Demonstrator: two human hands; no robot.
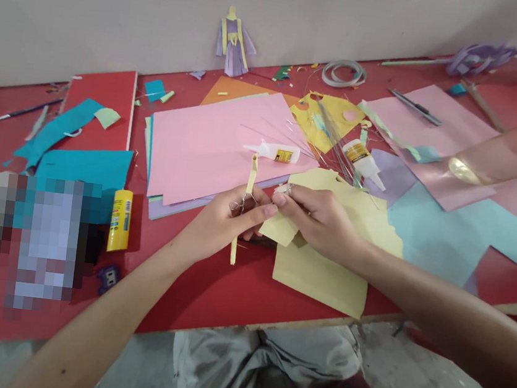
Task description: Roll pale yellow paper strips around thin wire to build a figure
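My left hand [218, 220] is closed around a narrow folded strip of pale yellow paper [253, 173], which stands nearly upright and pokes out above and below the fingers. Thin wire [237, 205] loops out beside the strip. Close by, my right hand [325, 223] pinches a small whitish piece [282, 188] with a bit of wire at it; its kind is hard to make out. Beneath the right hand lie cut sheets of yellow paper [323, 279]. Just behind the hands, a white glue bottle [282, 153] rests on a stack of pink paper [212, 145].
A yellow glue stick [119, 222] and purple sharpener [107, 279] stand left. A second glue bottle [362, 159] lies by thin wires [332, 124]. A paper figure [233, 42] leans on the wall. Another person's arm [501, 153] reaches in from the right. The table edge [271, 326] is near.
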